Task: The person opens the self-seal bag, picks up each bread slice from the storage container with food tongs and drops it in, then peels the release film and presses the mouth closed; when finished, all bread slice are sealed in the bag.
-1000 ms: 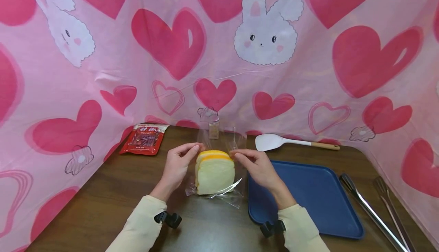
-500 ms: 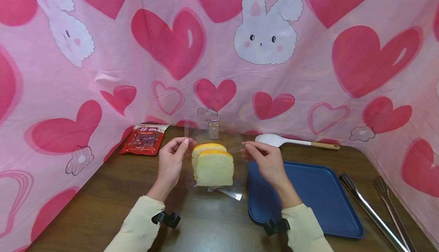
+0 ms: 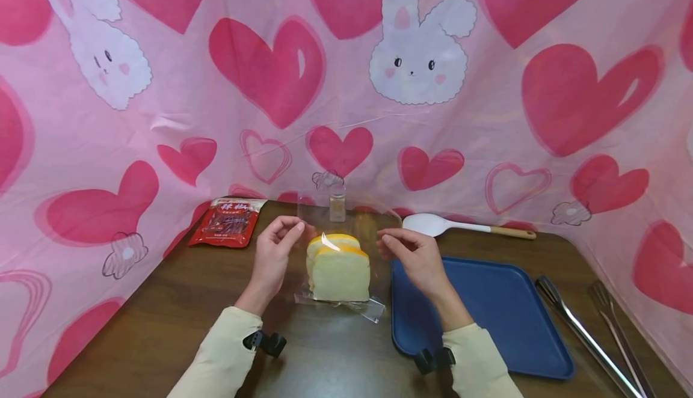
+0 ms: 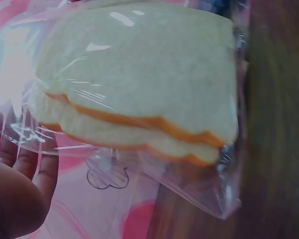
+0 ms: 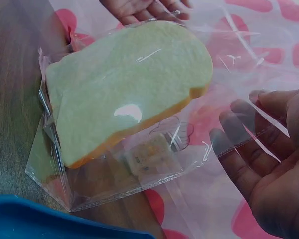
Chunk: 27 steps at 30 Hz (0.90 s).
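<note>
Two bread slices in a clear bag, pinched between two hands

The two bread slices (image 3: 341,275) stand upright one behind the other inside a clear bag (image 3: 372,311), at the middle of the near space in front of the person. Their broad faces are pale cream and matt, edged with a wavy orange-yellow crust along the top; the film over them is thin, glossy and creased, with bright streaks of light and a folded lower edge. Whether that edge touches the brown wood-grain surface (image 3: 335,362) I cannot tell.

The left hand (image 3: 271,257) pinches the film at the bag's left side, thumb against the fingers. The right hand (image 3: 422,260) does likewise at the other side, its longer fingers lying spread behind the film in the right wrist view. The bread sits between the hands, apart from both.

Behind the bag stands a small glass jar (image 3: 338,208), seen through the plastic. A flat, shiny red packet (image 3: 226,222) lies to the left. To the right are a white spatula (image 3: 425,225) with a wooden handle, a blue rectangular tray (image 3: 498,314) with rounded corners, and slender metal tongs (image 3: 595,345).
</note>
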Motion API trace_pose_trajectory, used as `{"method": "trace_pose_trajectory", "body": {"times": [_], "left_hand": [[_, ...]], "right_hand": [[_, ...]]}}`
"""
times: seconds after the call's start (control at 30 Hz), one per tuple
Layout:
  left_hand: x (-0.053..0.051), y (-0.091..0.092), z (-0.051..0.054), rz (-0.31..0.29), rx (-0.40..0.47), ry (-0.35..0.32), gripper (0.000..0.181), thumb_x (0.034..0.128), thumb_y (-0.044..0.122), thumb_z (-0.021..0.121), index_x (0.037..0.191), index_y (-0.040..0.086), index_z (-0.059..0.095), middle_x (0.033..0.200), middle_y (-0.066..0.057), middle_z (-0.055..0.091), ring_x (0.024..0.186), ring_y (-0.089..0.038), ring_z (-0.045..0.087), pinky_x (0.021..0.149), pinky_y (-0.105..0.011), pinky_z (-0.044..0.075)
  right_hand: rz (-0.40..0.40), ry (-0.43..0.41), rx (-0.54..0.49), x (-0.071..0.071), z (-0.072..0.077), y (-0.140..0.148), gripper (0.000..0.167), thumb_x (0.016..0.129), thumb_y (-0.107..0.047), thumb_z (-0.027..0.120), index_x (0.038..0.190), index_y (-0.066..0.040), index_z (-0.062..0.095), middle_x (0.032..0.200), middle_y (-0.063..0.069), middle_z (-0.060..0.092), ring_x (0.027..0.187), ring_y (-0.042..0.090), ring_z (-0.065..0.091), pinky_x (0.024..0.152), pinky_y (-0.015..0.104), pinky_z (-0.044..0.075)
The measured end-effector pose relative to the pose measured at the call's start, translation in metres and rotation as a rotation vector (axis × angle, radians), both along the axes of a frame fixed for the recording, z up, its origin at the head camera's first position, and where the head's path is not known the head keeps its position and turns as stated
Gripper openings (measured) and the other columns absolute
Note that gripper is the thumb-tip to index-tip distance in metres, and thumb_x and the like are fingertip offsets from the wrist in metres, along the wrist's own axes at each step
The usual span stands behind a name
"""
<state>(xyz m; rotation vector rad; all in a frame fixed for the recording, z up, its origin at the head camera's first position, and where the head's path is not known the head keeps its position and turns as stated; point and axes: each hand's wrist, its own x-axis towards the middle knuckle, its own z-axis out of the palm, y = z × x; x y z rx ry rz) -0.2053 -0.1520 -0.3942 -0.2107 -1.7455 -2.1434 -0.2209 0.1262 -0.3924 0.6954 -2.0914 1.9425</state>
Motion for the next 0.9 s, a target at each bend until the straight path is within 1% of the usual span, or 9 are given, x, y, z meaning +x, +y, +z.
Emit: {"method": "trace_pose_trajectory", "body": {"times": [0.1, 0.3, 0.5, 0.6, 0.63, 0.7, 0.8, 0.87, 0.9], "left_hand": [[-0.004, 0.004, 0.005, 0.015, 0.01, 0.037, 0.008, 0.1038, 0.007, 0.066, 0.109, 0.004, 0.07, 0.089, 0.003, 0.077, 0.085, -0.011, 0.076, 0.09, -0.035, 0.064], [-0.007, 0.013, 0.014, 0.039, 0.046, 0.095, 0.012, 0.1039, 0.004, 0.065, 0.11, -0.004, 0.07, 0.09, 0.002, 0.077, 0.082, -0.011, 0.076, 0.087, -0.033, 0.064], [-0.005, 0.011, 0.019, 0.016, 0.059, 0.096, 0.017, 0.1056, 0.008, 0.063, 0.117, -0.004, 0.068, 0.097, 0.005, 0.081, 0.089, -0.015, 0.08, 0.088, -0.035, 0.064], [-0.004, 0.01, 0.021, 0.011, 0.069, 0.103, 0.021, 0.1053, 0.007, 0.063, 0.12, -0.007, 0.068, 0.098, 0.004, 0.082, 0.089, -0.015, 0.081, 0.088, -0.035, 0.064], [-0.004, 0.01, 0.021, 0.011, 0.074, 0.103, 0.021, 0.1051, 0.006, 0.064, 0.121, -0.008, 0.067, 0.098, 0.004, 0.082, 0.089, -0.015, 0.081, 0.087, -0.035, 0.064], [-0.003, 0.011, 0.022, 0.011, 0.08, 0.102, 0.025, 0.1045, 0.004, 0.063, 0.123, -0.012, 0.065, 0.098, 0.005, 0.082, 0.089, -0.016, 0.081, 0.087, -0.035, 0.065], [-0.002, 0.011, 0.024, 0.008, 0.081, 0.096, 0.027, 0.104, 0.002, 0.064, 0.126, -0.013, 0.064, 0.1, 0.004, 0.082, 0.09, -0.016, 0.081, 0.086, -0.035, 0.065], [-0.001, 0.012, 0.025, 0.008, 0.078, 0.098, 0.027, 0.1037, 0.001, 0.064, 0.127, -0.012, 0.065, 0.102, 0.003, 0.082, 0.09, -0.016, 0.081, 0.087, -0.036, 0.065], [0.0, 0.012, 0.025, 0.01, 0.074, 0.098, 0.027, 0.1037, 0.001, 0.063, 0.128, -0.011, 0.066, 0.103, 0.002, 0.082, 0.091, -0.016, 0.081, 0.087, -0.035, 0.065]], "right_hand": [[0.019, -0.003, 0.009, -0.001, 0.0, 0.001, 0.023, 0.101, 0.0, 0.066, 0.118, 0.015, 0.071, 0.095, 0.007, 0.081, 0.08, 0.009, 0.078, 0.078, 0.028, 0.065], [0.035, -0.025, -0.006, -0.002, 0.003, 0.005, 0.025, 0.103, -0.002, 0.064, 0.12, 0.016, 0.069, 0.096, 0.0, 0.08, 0.083, 0.012, 0.079, 0.08, 0.03, 0.065], [-0.042, -0.042, -0.04, -0.006, 0.015, 0.004, 0.024, 0.104, -0.003, 0.064, 0.117, 0.016, 0.068, 0.089, -0.009, 0.078, 0.082, 0.013, 0.079, 0.08, 0.029, 0.065], [-0.129, -0.017, -0.048, -0.007, 0.022, 0.0, 0.021, 0.101, -0.002, 0.068, 0.116, 0.013, 0.071, 0.089, -0.007, 0.077, 0.082, 0.009, 0.076, 0.08, 0.025, 0.064], [-0.177, 0.019, -0.055, -0.007, 0.024, -0.002, 0.021, 0.099, -0.002, 0.07, 0.116, 0.01, 0.072, 0.091, -0.003, 0.077, 0.081, 0.006, 0.074, 0.079, 0.023, 0.063], [-0.306, 0.151, -0.053, -0.005, 0.029, -0.008, 0.021, 0.096, -0.003, 0.074, 0.116, 0.005, 0.075, 0.094, 0.004, 0.077, 0.085, 0.005, 0.071, 0.08, 0.018, 0.06], [-0.509, 0.446, -0.047, 0.001, 0.038, -0.021, 0.022, 0.091, 0.0, 0.079, 0.113, 0.001, 0.078, 0.097, 0.016, 0.074, 0.085, 0.011, 0.066, 0.078, 0.013, 0.054], [-0.58, 0.646, -0.023, 0.006, 0.046, -0.031, 0.021, 0.087, 0.003, 0.081, 0.108, 0.002, 0.079, 0.093, 0.018, 0.072, 0.081, 0.017, 0.064, 0.076, 0.012, 0.052], [-0.577, 0.726, -0.006, 0.009, 0.051, -0.038, 0.02, 0.086, 0.004, 0.081, 0.105, 0.002, 0.079, 0.089, 0.017, 0.071, 0.077, 0.02, 0.062, 0.073, 0.013, 0.051]]}}
